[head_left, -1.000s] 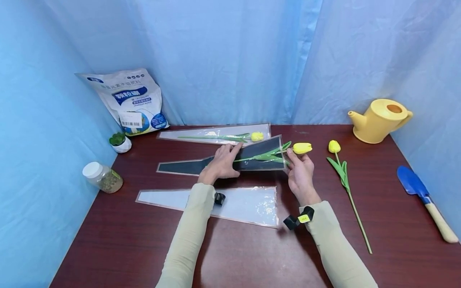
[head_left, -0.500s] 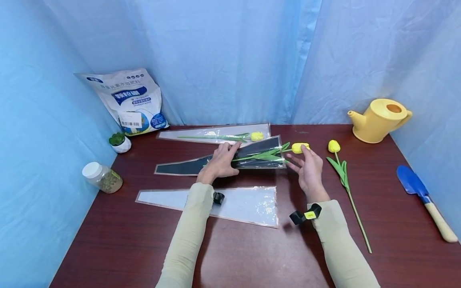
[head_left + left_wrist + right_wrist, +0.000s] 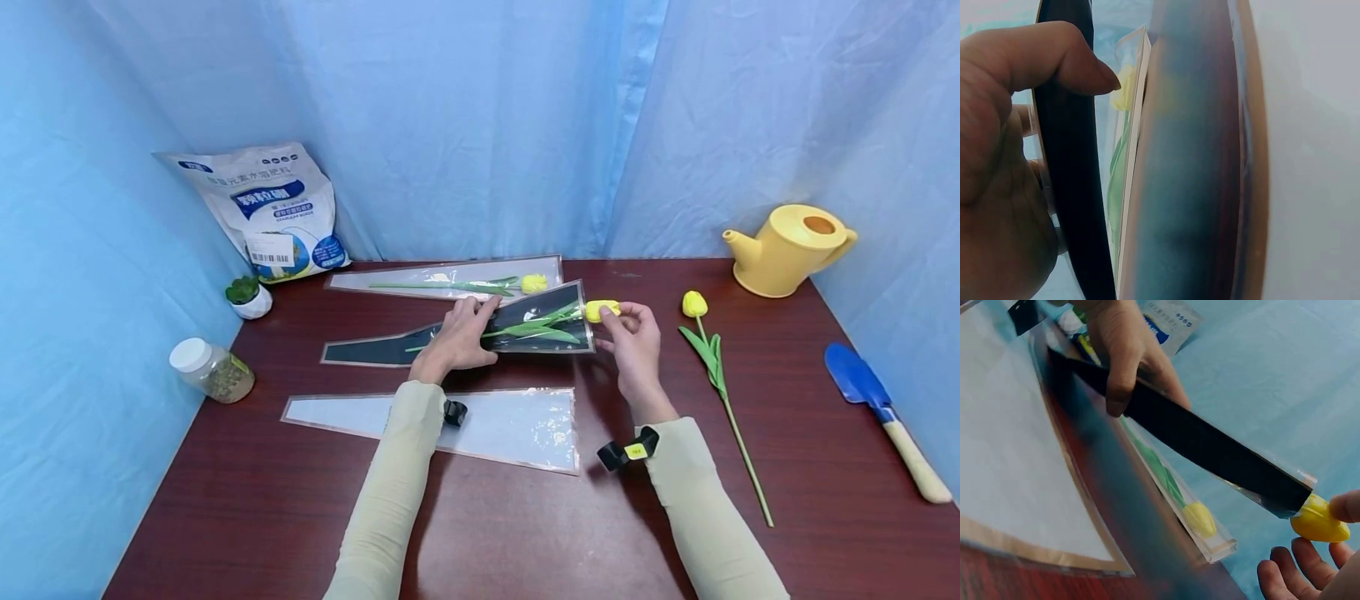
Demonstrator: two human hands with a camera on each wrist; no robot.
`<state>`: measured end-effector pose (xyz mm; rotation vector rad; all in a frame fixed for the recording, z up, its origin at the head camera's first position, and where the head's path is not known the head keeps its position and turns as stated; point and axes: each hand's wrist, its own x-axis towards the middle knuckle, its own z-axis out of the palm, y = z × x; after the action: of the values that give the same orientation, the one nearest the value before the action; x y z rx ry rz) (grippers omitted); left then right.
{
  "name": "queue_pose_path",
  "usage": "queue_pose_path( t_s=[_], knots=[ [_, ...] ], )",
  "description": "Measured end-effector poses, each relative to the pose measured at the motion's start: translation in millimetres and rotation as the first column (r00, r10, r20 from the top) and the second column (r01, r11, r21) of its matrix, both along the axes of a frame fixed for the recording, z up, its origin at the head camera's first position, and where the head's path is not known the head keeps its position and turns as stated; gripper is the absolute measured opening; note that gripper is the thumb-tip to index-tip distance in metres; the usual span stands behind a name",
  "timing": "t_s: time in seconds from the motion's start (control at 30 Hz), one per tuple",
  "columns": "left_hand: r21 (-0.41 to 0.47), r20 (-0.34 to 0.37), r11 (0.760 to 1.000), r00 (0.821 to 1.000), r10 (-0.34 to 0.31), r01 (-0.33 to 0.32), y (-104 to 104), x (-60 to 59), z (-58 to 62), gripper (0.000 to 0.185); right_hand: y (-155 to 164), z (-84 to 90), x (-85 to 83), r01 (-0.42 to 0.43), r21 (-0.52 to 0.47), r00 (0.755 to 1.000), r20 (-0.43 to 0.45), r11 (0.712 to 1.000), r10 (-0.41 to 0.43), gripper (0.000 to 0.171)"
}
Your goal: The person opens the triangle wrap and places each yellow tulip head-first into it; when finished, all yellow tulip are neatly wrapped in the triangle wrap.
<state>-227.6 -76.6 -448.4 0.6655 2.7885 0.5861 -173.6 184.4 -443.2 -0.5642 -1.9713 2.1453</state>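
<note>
My left hand (image 3: 463, 335) grips a black-backed clear flower sleeve (image 3: 382, 348) around its middle, the thumb on the near side. Inside the sleeve lie the green stem and leaves of a yellow tulip (image 3: 596, 311), whose bloom sticks out at the wide right end. My right hand (image 3: 636, 342) pinches that bloom between thumb and fingers. In the right wrist view the sleeve's dark back (image 3: 1210, 450) is raised above the table, with the yellow bloom (image 3: 1317, 519) at its mouth. Behind it, a white sleeve (image 3: 352, 282) holds another yellow tulip (image 3: 534, 284).
A white sleeve (image 3: 517, 425) lies flat in front. To the right are a loose yellow tulip (image 3: 712, 367), a blue trowel (image 3: 858, 375) and a yellow watering can (image 3: 776, 258). At left stand a fertilizer bag (image 3: 277, 200), a small potted plant (image 3: 251, 298) and a lidded jar (image 3: 217, 371).
The tulip has slid left, deeper into the black sleeve, so its leaves are now inside. My right hand moved from the sleeve's mouth to the bloom. The left hand stays in place.
</note>
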Motion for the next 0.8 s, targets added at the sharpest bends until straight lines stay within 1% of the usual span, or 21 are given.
queue_pose_path(
  t_s=[0.1, 0.2, 0.3, 0.4, 0.47, 0.57, 0.67, 0.8],
  knots=[
    [0.0, 0.0, 1.0, 1.0, 0.001, -0.001, 0.1, 0.1, 0.2, 0.094, -2.1, -2.5, 0.2, -0.012, 0.087, 1.0, -0.015, 0.996, 0.013, 0.018],
    [0.001, -0.006, 1.0, 1.0, -0.003, 0.003, 0.0, -0.3, 0.3, 0.094, -4.1, -3.8, 0.9, -0.053, 0.186, 0.999, 0.004, 0.981, 0.053, 0.027],
    [0.008, -0.012, 1.0, 1.0, -0.007, 0.007, -0.5, -0.8, 0.4, 0.094, -6.1, -3.1, 2.5, -0.112, 0.289, 0.993, 0.052, 0.951, 0.101, 0.04],
    [0.006, -0.016, 1.0, 1.0, -0.008, 0.008, -1.5, -1.3, 0.7, 0.093, -7.8, -1.8, 4.5, -0.163, 0.367, 0.986, 0.097, 0.916, 0.137, 0.049],
    [0.005, -0.017, 1.0, 1.0, -0.005, 0.005, -1.9, -1.5, 0.6, 0.093, -8.3, -1.8, 5.3, -0.187, 0.392, 0.982, 0.106, 0.901, 0.158, 0.053],
    [0.005, -0.017, 1.0, 1.0, 0.003, -0.003, -2.2, -1.4, 0.9, 0.093, -8.4, -3.6, 5.7, -0.219, 0.407, 0.976, 0.104, 0.887, 0.193, 0.057],
    [0.009, -0.02, 1.0, 1.0, 0.007, -0.006, -2.6, -1.4, 0.9, 0.093, -8.5, -5.8, 5.6, -0.247, 0.407, 0.969, 0.101, 0.88, 0.225, 0.059],
    [0.01, -0.023, 1.0, 1.0, 0.009, -0.009, -3.4, -1.3, 1.1, 0.094, -10.2, -7.3, 5.3, -0.263, 0.41, 0.964, 0.086, 0.873, 0.25, 0.056]
  ],
)
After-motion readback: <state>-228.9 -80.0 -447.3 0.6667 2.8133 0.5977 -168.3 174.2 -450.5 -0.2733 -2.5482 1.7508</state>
